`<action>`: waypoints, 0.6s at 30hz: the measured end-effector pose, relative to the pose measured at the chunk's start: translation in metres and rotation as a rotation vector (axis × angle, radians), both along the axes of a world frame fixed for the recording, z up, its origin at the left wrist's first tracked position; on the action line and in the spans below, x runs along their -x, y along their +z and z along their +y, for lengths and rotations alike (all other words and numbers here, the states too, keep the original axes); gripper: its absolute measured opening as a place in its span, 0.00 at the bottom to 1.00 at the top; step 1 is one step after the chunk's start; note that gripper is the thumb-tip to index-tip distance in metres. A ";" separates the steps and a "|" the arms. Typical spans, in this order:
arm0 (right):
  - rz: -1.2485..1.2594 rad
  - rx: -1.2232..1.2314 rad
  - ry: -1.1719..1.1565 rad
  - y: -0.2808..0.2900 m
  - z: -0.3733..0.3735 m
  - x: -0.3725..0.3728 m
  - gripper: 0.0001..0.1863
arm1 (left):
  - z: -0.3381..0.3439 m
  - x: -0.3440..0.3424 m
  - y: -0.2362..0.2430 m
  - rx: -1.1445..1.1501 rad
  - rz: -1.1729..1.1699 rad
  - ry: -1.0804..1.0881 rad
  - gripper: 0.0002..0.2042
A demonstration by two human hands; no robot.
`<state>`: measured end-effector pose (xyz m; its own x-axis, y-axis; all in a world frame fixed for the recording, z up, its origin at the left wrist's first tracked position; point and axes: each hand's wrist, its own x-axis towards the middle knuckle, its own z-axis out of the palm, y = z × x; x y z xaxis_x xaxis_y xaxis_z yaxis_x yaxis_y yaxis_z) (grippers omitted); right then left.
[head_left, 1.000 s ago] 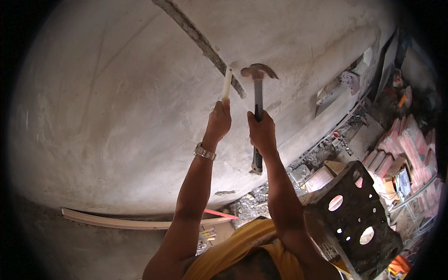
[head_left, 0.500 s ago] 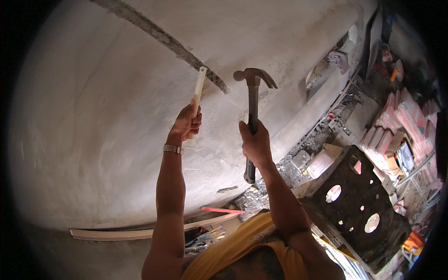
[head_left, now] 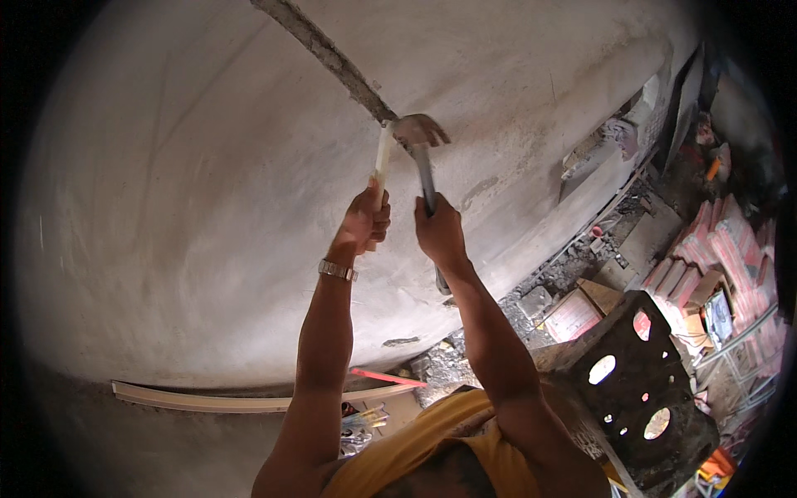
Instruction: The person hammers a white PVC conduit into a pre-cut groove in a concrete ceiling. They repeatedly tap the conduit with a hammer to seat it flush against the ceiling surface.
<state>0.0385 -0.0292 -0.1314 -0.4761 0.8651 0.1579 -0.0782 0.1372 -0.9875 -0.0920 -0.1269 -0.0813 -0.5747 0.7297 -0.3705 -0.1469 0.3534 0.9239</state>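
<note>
A long chiselled groove (head_left: 324, 51) runs diagonally down the grey plastered wall (head_left: 183, 224). My left hand (head_left: 362, 217) grips a pale narrow strip (head_left: 382, 156), its upper end at the groove. My right hand (head_left: 440, 232), just to the right, is closed round the dark handle of a claw hammer (head_left: 419, 129). The hammer head, blurred, is beside the strip's upper end; whether they touch I cannot tell.
A dark platform with holes (head_left: 623, 382) stands at my right. Beyond it lie pink-striped stacked packs (head_left: 722, 249) and rubble (head_left: 535, 303). A recess (head_left: 598, 153) is in the wall at right. A long pale trim (head_left: 199, 397) and a red bar (head_left: 386, 375) lie at the wall's base.
The hammer head has swung left to the strip's top. Both hands stay gripped. The view has shifted back and forth slightly; my left hand is nearer my right than half a second ago.
</note>
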 end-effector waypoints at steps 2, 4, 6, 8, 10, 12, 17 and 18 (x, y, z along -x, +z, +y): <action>-0.117 0.037 0.067 -0.002 0.005 -0.011 0.16 | -0.003 0.002 -0.002 -0.009 -0.064 0.076 0.22; 0.044 0.160 0.053 0.020 0.006 -0.028 0.15 | -0.003 0.002 -0.006 0.038 -0.027 0.063 0.22; 0.218 0.266 0.018 0.036 0.004 -0.042 0.14 | -0.002 -0.002 -0.019 0.085 0.043 0.062 0.22; 0.396 0.305 -0.015 0.037 0.003 -0.047 0.13 | 0.000 -0.009 -0.031 0.114 0.165 0.069 0.22; 0.426 0.309 -0.078 0.030 -0.001 -0.054 0.13 | 0.002 -0.013 -0.042 0.104 0.353 0.062 0.21; 0.477 0.493 -0.056 0.030 -0.008 -0.064 0.14 | 0.002 -0.013 -0.053 0.065 0.613 0.043 0.20; 0.303 0.608 0.018 0.013 -0.007 -0.073 0.15 | 0.010 -0.005 -0.048 -0.011 0.920 0.085 0.21; 0.295 0.621 0.036 0.011 -0.007 -0.072 0.15 | 0.011 -0.004 -0.045 -0.028 0.937 0.105 0.21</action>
